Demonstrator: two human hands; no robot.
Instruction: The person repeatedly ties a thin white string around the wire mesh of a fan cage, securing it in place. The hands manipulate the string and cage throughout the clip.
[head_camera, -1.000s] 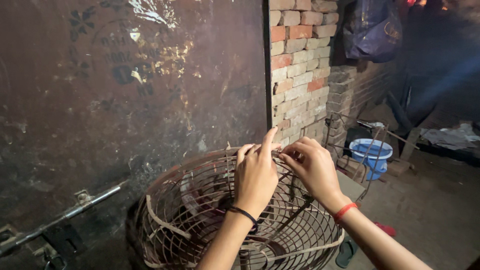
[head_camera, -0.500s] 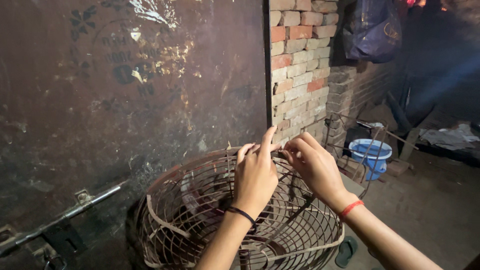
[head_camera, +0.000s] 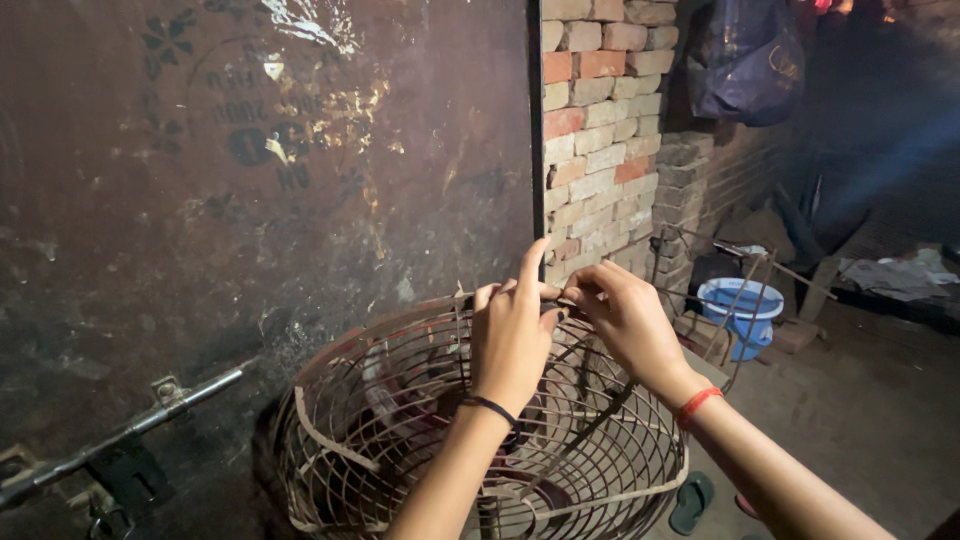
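Head camera view, looking down. A rusty round wire fan guard (head_camera: 480, 440) is filling the lower middle of the picture, domed side up, standing against a dark, stained metal door (head_camera: 260, 170) that is taking up everything from nine to twelve o'clock.

Both hands are meeting at the guard's top rim, near the centre of the picture. The left hand (head_camera: 512, 335), wearing a thin black band at the wrist, is curling its fingers over the rim, apparently to steady it, while the index finger is sticking straight up. The right hand (head_camera: 625, 320), wearing a red wrist band, is pressing its fingertips together on something small at the same spot; it is too small and dark to tell what, perhaps a wire or clip. The two hands are touching or nearly so.

At eight o'clock a metal sliding bolt (head_camera: 120, 435) is angling across the door. At one o'clock a bare brick wall (head_camera: 600, 130) is rising, with a dark bag (head_camera: 745, 60) hanging beside it. At three o'clock a blue bucket (head_camera: 740, 310) is sitting on the dusty earth floor (head_camera: 850, 420). At five o'clock, beside the guard, a green sandal (head_camera: 692, 500) is lying. The room is looking dim.
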